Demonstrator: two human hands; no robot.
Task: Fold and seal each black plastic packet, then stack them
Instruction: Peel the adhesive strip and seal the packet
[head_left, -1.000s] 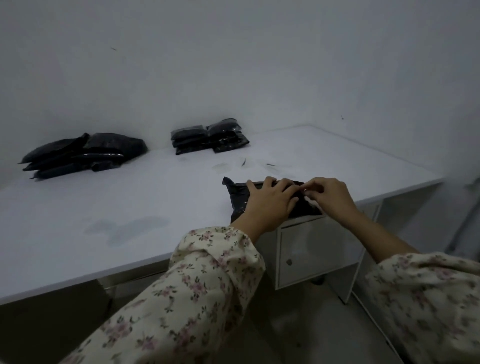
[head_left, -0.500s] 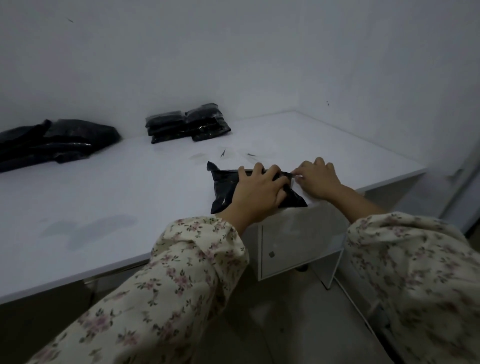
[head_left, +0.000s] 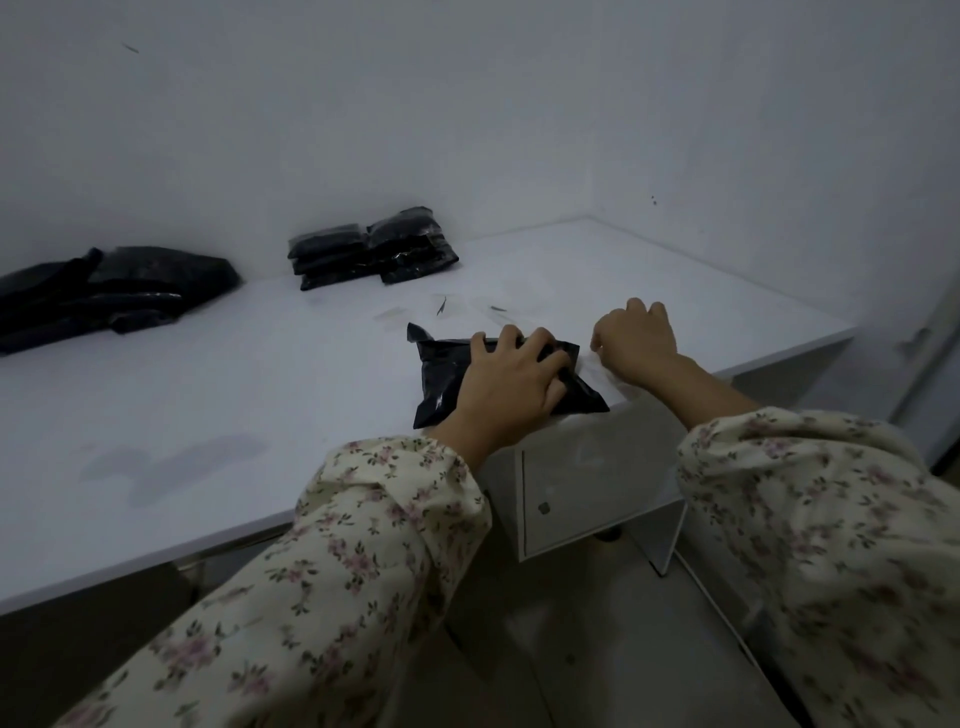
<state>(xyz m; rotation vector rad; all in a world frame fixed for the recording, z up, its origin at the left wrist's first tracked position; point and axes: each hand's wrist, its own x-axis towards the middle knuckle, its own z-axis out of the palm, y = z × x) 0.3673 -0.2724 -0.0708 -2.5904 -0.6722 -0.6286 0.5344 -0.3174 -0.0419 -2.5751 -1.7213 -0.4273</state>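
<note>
Packet (head_left: 441, 374): left hand (head_left: 511, 384) pressed it, fingers spread; right hand (head_left: 636, 340) had pulled away, curled, pinch unclear; sealing likely next.

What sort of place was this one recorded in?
Likely a small packing workroom: a plain white table against bare walls, a stack of black packets and a looser pile at the back, and one packet pressed under the left hand.

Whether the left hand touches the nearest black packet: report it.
Touching. The head view shows the left hand lying on the black packet, fingers over its far edge.
</note>
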